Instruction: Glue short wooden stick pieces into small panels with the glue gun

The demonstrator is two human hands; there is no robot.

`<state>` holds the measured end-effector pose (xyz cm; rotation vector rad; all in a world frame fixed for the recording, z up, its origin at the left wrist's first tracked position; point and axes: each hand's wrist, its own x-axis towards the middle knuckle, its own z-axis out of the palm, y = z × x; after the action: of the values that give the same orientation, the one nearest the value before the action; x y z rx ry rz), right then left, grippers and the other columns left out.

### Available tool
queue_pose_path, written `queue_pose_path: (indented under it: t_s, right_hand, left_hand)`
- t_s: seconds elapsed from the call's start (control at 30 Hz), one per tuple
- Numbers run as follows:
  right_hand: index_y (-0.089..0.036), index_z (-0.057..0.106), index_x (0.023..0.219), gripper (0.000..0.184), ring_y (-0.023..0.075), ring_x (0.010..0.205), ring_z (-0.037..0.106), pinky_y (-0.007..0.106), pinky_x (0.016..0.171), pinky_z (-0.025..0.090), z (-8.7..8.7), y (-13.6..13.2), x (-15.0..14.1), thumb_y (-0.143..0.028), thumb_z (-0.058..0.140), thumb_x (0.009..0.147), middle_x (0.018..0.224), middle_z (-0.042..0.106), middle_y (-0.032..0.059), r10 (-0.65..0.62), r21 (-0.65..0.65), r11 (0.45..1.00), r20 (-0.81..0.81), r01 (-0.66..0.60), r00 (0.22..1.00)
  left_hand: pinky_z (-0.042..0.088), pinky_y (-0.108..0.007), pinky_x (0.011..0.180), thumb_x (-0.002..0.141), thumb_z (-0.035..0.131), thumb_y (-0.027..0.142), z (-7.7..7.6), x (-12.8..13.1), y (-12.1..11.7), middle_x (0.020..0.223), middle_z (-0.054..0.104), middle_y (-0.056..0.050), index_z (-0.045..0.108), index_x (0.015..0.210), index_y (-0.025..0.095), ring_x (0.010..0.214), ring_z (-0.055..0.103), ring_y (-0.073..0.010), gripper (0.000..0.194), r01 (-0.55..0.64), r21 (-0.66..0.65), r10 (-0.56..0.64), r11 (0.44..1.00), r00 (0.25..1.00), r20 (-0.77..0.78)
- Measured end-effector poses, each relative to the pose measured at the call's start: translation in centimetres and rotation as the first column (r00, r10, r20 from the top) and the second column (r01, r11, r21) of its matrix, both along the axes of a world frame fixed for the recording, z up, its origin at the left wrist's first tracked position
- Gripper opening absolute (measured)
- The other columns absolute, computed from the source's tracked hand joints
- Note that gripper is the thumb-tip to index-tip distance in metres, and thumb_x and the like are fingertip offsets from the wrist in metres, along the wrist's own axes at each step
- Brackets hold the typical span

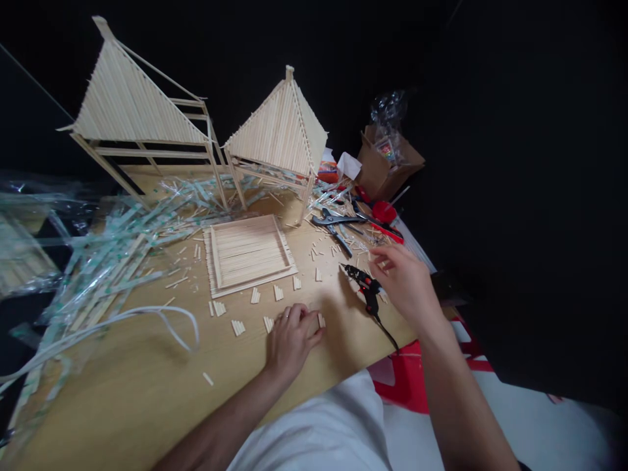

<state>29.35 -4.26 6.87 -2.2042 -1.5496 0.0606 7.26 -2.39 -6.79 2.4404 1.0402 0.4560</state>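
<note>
Low over the table, my left hand [293, 337] is closed, with a small slatted piece of short wooden sticks [321, 320] at its thumb and fingertips. My right hand [405, 281] hovers above the scraps at the right, fingers drawn together; whatever they pinch is too small to make out. Just left of it and below lies a black glue gun [366, 282] with its cord trailing to the table's edge. Several similar slatted pieces [279, 292] are spread in front of a square stick-built tray [250, 245] with a raised rim.
Two stick-built models with pitched roofs, a larger one [142, 98] and a smaller one [275, 127], stand behind. Pliers [338, 222] lie among stick scraps. Plastic-wrapped sticks [132, 258] and a white cable [161, 311] cover the left side. A cardboard box [380, 173] sits back right.
</note>
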Motion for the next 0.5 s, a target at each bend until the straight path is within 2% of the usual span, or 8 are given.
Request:
queue_pose_path:
  t_s: [0.03, 0.13, 0.2, 0.27, 0.3, 0.37, 0.43, 0.5]
  right_hand:
    - [-0.016, 0.064, 0.104, 0.022, 0.0147, 0.079, 0.064, 0.024, 0.075, 0.048, -0.2, 1.2, 0.6, -0.017, 0.053, 0.085, 0.102, 0.066, 0.0073, -0.008, -0.093, 0.996, 0.057, 0.013, 0.998]
    - [-0.014, 0.071, 0.09, 0.024, 0.0186, 0.08, 0.067, 0.025, 0.075, 0.048, -1.9, 4.5, 2.1, -0.004, 0.054, 0.076, 0.089, 0.072, 0.0091, -0.002, -0.203, 0.979, 0.087, 0.019, 0.996]
    - [-0.013, 0.074, 0.086, 0.027, 0.0215, 0.081, 0.068, 0.026, 0.074, 0.048, -2.8, 5.9, 3.0, 0.0, 0.055, 0.072, 0.084, 0.073, 0.0115, -0.026, -0.226, 0.973, 0.111, 0.051, 0.993]
    - [-0.01, 0.074, 0.086, 0.027, 0.0234, 0.081, 0.068, 0.028, 0.073, 0.049, -2.6, 6.6, 3.8, 0.001, 0.055, 0.071, 0.083, 0.073, 0.0141, -0.073, -0.21, 0.972, 0.147, 0.103, 0.986]
    - [-0.01, 0.075, 0.087, 0.027, 0.0238, 0.08, 0.069, 0.029, 0.072, 0.049, -1.8, 6.7, 4.2, 0.001, 0.055, 0.072, 0.083, 0.074, 0.0148, -0.1, -0.189, 0.973, 0.165, 0.131, 0.981]
    - [-0.01, 0.075, 0.09, 0.025, 0.0234, 0.08, 0.069, 0.031, 0.072, 0.049, 0.9, 6.6, 4.9, -0.003, 0.056, 0.075, 0.086, 0.074, 0.0147, -0.147, -0.121, 0.977, 0.197, 0.173, 0.969]
    - [-0.01, 0.074, 0.096, 0.023, 0.0213, 0.081, 0.069, 0.03, 0.071, 0.049, 5.1, 6.2, 5.7, -0.013, 0.056, 0.081, 0.09, 0.074, 0.0134, -0.193, 0.002, 0.98, 0.228, 0.198, 0.954]
    - [-0.011, 0.071, 0.106, 0.032, 0.019, 0.09, 0.067, 0.029, 0.073, 0.047, 10.1, 5.5, 6.9, -0.029, 0.053, 0.086, 0.1, 0.072, 0.0135, -0.229, 0.167, 0.968, 0.264, 0.19, 0.937]
  left_hand:
    - [0.042, -0.032, 0.077, 0.083, 0.062, 0.033, 0.0, 0.0, 0.0, 0.097, 0.055, -0.003, 0.062, 0.107, 0.027, 0.09, 0.052, -0.019, 0.024, 0.008, 0.006, -0.008, 1.0, 1.0, -0.002]
    - [0.042, -0.033, 0.077, 0.083, 0.062, 0.032, 0.2, -0.1, 0.0, 0.098, 0.056, -0.003, 0.062, 0.107, 0.025, 0.091, 0.052, -0.02, 0.025, 0.027, 0.023, -0.027, 0.999, 1.0, -0.011]
    - [0.042, -0.034, 0.076, 0.083, 0.062, 0.033, 0.3, -0.1, 0.1, 0.098, 0.057, -0.004, 0.062, 0.105, 0.024, 0.091, 0.052, -0.0208, 0.024, 0.03, 0.027, -0.029, 0.999, 0.999, -0.018]
    - [0.042, -0.034, 0.075, 0.083, 0.063, 0.033, 0.4, -0.2, 0.1, 0.098, 0.057, -0.004, 0.062, 0.104, 0.024, 0.092, 0.052, -0.0212, 0.023, 0.032, 0.028, -0.032, 0.999, 0.999, -0.024]
    - [0.042, -0.034, 0.075, 0.082, 0.063, 0.033, 0.5, -0.2, 0.1, 0.098, 0.057, -0.004, 0.062, 0.104, 0.024, 0.092, 0.052, -0.0212, 0.023, 0.033, 0.028, -0.032, 0.999, 0.999, -0.025]
    - [0.042, -0.034, 0.076, 0.082, 0.064, 0.032, 0.5, -0.2, 0.1, 0.098, 0.057, -0.004, 0.062, 0.105, 0.024, 0.092, 0.052, -0.0209, 0.025, 0.032, 0.025, -0.031, 0.999, 0.999, -0.025]
    - [0.042, -0.034, 0.077, 0.081, 0.064, 0.032, 0.6, -0.2, 0.1, 0.098, 0.057, -0.004, 0.062, 0.105, 0.025, 0.092, 0.053, -0.0208, 0.025, 0.031, 0.021, -0.031, 0.999, 0.999, -0.022]
    - [0.042, -0.034, 0.076, 0.081, 0.064, 0.033, 0.6, -0.2, 0.1, 0.098, 0.057, -0.003, 0.062, 0.102, 0.025, 0.092, 0.053, -0.0208, 0.023, 0.028, 0.006, -0.028, 1.0, 0.999, -0.023]
